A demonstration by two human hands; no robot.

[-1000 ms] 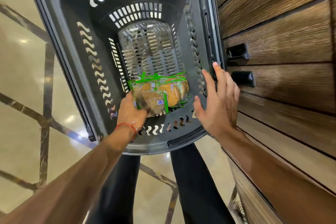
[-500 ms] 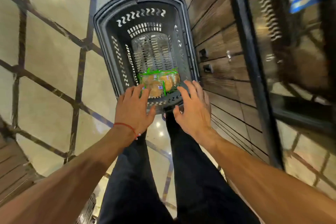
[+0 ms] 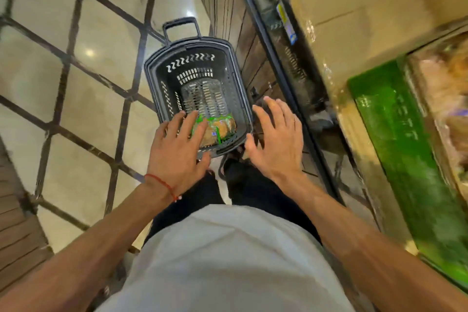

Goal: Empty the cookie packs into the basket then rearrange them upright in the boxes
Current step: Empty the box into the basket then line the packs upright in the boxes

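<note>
A dark grey plastic basket [image 3: 162, 78] stands on the floor ahead of my feet. Clear cookie packs with green edges [image 3: 220, 127] lie at its near end. My left hand [image 3: 177, 152] hovers above the basket's near left corner with fingers spread, holding nothing and partly covering the packs. My right hand [image 3: 276, 139] hangs in the air just right of the basket, fingers spread and empty. A green box [image 3: 405, 149] sits blurred on the shelf at the right.
A tiled floor with dark lines [image 3: 83, 78] lies to the left. A dark wooden shelf base [image 3: 250, 53] and a black shelf edge [image 3: 286, 78] run along the basket's right side. The basket's handle [image 3: 180, 26] points away from me.
I have risen, so the basket looks smaller and farther. My left hand let go of the packs and both hands lifted out, open. The shelf and green box came into view.
</note>
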